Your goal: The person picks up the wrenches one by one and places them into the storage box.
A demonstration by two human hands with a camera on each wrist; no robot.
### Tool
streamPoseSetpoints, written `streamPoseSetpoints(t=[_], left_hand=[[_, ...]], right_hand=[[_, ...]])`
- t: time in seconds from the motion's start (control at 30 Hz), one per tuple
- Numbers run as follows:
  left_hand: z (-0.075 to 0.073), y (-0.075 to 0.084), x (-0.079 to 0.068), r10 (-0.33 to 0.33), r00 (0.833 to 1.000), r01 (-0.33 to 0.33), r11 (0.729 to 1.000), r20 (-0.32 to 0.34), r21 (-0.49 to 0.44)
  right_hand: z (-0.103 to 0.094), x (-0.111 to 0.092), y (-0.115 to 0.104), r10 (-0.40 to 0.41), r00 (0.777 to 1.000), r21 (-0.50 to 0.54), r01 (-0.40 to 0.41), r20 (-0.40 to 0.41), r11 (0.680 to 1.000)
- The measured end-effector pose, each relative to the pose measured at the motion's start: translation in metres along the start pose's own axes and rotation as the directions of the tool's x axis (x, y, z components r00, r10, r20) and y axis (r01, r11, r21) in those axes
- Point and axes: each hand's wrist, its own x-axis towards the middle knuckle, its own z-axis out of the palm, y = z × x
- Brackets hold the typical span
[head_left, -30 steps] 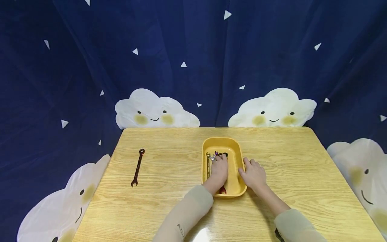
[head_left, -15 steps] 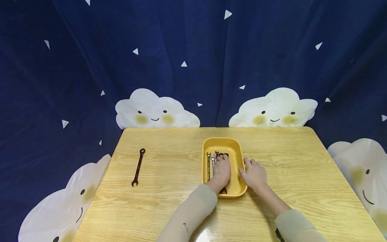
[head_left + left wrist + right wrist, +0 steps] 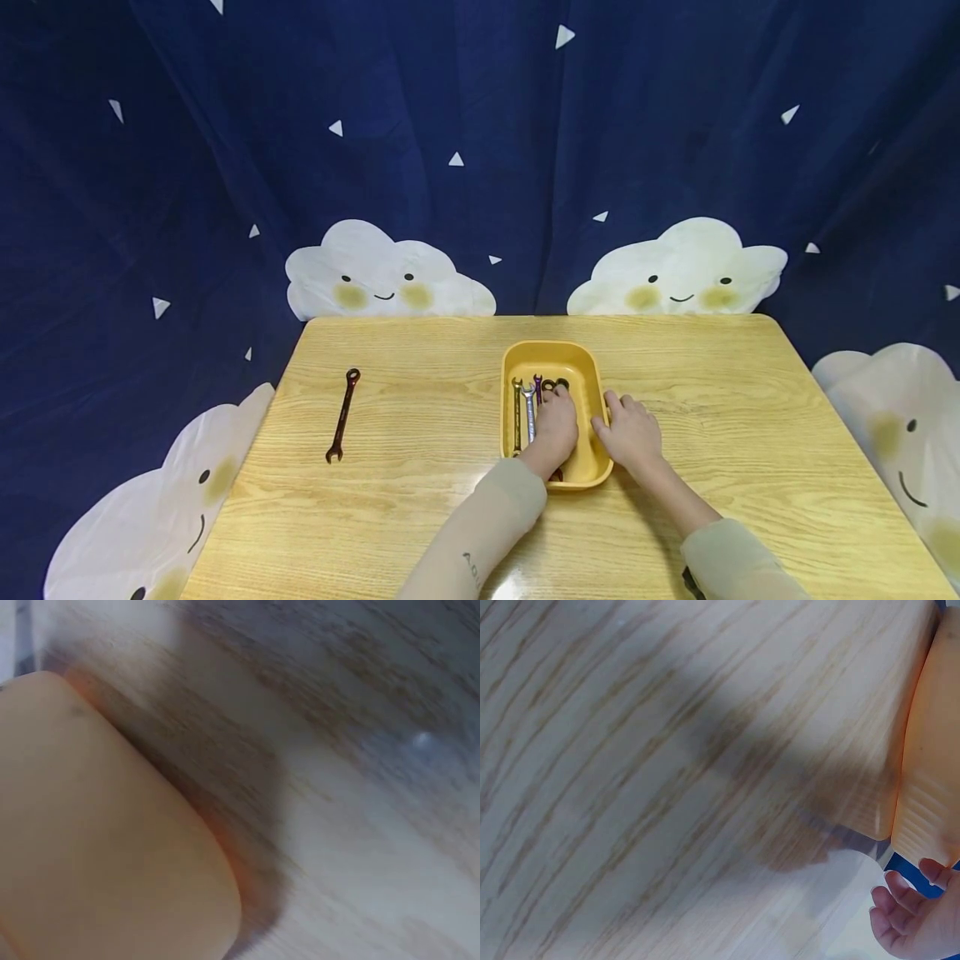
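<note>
In the head view my left hand [image 3: 558, 427] reaches into a yellow plastic tray [image 3: 513, 354], fingers bent down beside the dark ring ends of two wrenches [image 3: 549, 386]. The hand covers most of them, and I cannot tell whether it pinches one. To its left lie a gold wrench [image 3: 517, 417], a silver wrench [image 3: 530, 412] and a purple wrench [image 3: 537, 388], side by side. My right hand [image 3: 632, 429] rests at the tray's right wall, thumb by the rim and fingers relaxed. The right wrist view shows those fingers [image 3: 904, 907] close to the tray's ribbed side [image 3: 930, 802].
A dark red combination wrench [image 3: 343, 417] lies alone on the wooden table [image 3: 420, 517], left of the tray. Behind the table hangs a navy curtain [image 3: 517, 100] with white clouds. The tray's outer wall [image 3: 112, 840] fills the lower left of the left wrist view.
My left hand has shifted slightly right inside the tray, uncovering more of the silver and purple wrenches. My right hand has stayed at the tray's right side.
</note>
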Motion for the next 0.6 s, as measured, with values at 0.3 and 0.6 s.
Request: streamPoseSetpoints(t=[0.3,0.6], left_hand=[[0.009,0.003,-0.002,0.065,0.997,-0.055,0.982,-0.046,0.182],[0.014,0.006,-0.003,0.028,0.993,-0.012,0.99,-0.112,0.143]], right_hand=[[0.002,0.0,0.001,0.01,1.0,0.009,-0.01,-0.008,1.0],[0.002,0.0,0.001,-0.004,0.999,0.011,0.005,-0.033,1.0]])
